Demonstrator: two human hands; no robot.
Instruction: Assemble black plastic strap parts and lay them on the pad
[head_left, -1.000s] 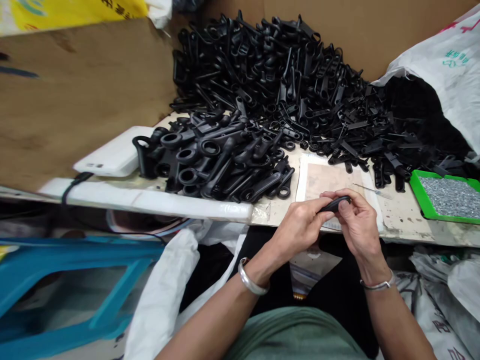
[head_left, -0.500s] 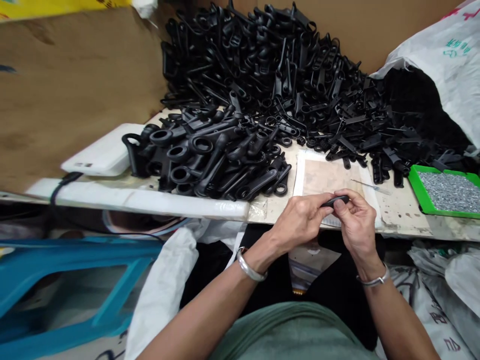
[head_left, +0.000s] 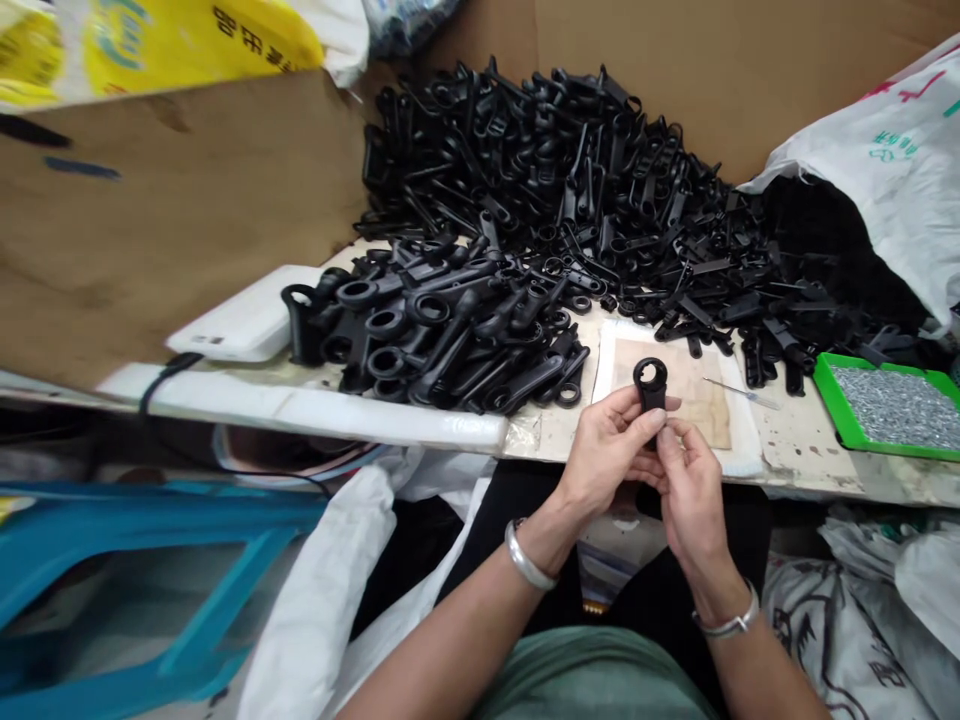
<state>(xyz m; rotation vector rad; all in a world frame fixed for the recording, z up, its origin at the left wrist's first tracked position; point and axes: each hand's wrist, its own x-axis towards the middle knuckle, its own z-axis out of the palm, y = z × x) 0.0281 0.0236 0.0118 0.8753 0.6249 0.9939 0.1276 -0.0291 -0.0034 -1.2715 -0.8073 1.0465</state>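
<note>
Between my two hands is a black plastic handle part (head_left: 651, 382), ring end up, over the near edge of the table. My left hand (head_left: 611, 445) is closed around its shaft, thumb across the front. The fingers of my right hand (head_left: 688, 470) pinch the lower part from the other side. Much of the shaft is hidden by my fingers. Behind the part lies a white-edged pad with a brown sheet (head_left: 705, 380). A thin metal-shafted tool (head_left: 739, 392) rests on the pad's right side.
Similar ringed black parts (head_left: 450, 330) lie heaped to the left, before a taller pile (head_left: 540, 150). Smaller black pieces (head_left: 720, 270) spread rightward. A green tray (head_left: 832, 410) holds small metal bits. A white box (head_left: 240, 320) sits left; a blue stool (head_left: 202, 610) stands below.
The black handle part has turned from lying sideways to upright, ring showing. My hands have come closer together, and the camera view has shifted slightly.
</note>
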